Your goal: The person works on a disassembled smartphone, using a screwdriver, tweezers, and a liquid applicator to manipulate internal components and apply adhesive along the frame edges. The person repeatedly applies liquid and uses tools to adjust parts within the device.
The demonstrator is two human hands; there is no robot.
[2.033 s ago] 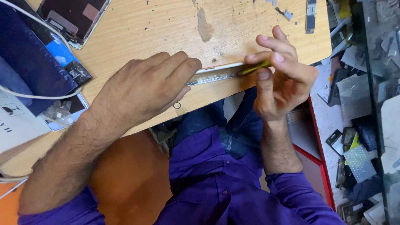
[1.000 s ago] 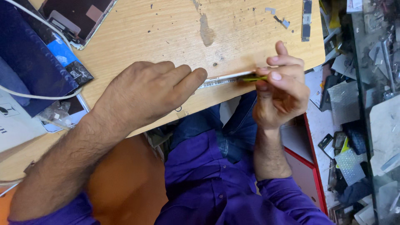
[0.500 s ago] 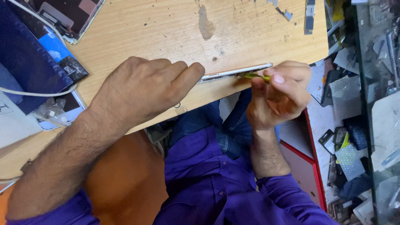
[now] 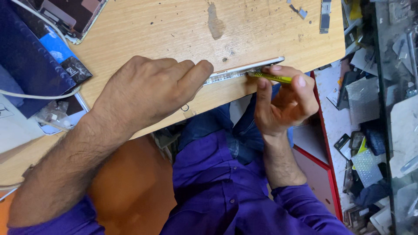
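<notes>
Shifted rightward along phone edge (image 4: pixel 244 69): right hand (image 4: pixel 283 102) with yellow tool (image 4: pixel 270 77).
Fingers pinching tool; left hand (image 4: pixel 148 93) pressing phone flat on desk (image 4: pixel 152 30), fingers together.

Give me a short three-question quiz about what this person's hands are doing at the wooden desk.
1. True or false: the left hand presses on the thin device at the desk edge.
2. What colour is the tool in the right hand? A red, B yellow-green, C black.
3. Where does the tool's tip touch?

Key: 1 true. 2 B. 3 The device's edge, near its right end.
</notes>
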